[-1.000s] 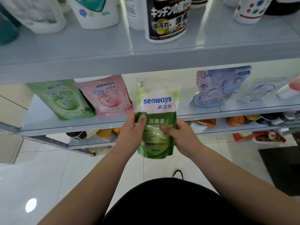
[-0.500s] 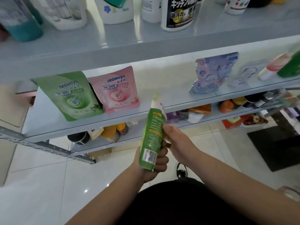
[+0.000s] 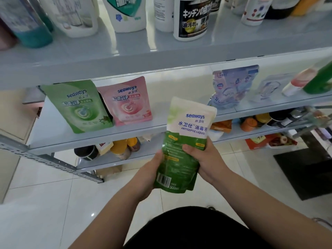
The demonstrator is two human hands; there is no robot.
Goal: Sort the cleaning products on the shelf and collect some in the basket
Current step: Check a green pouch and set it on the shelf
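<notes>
Both hands grip one green-and-white pouch (image 3: 181, 150): left hand (image 3: 150, 174) curled around its lower edge, right hand (image 3: 206, 159) with its thumb across the front.

Illumination is bright, diffuse and cool white, arriving from overhead. A small specular spot sits on the floor tiles (image 3: 92, 214) at 7 o'clock, with a broader sheen at 8 o'clock. The glossy top shelf (image 3: 125, 49) carries pale vertical reflected streaks at 12 o'clock. Shadows are soft-edged, and the levels beneath the shelves read dimmer. Sharpness peaks near centre: print on the antiseptic pouch (image 3: 183, 141) is legible. The teal bottle (image 3: 30, 31) at 10 o'clock and the green bottle (image 3: 319, 78) at 2 o'clock are smeared and soft. Wide-angle distortion bows the shelf edges and stretches objects toward the frame borders
</notes>
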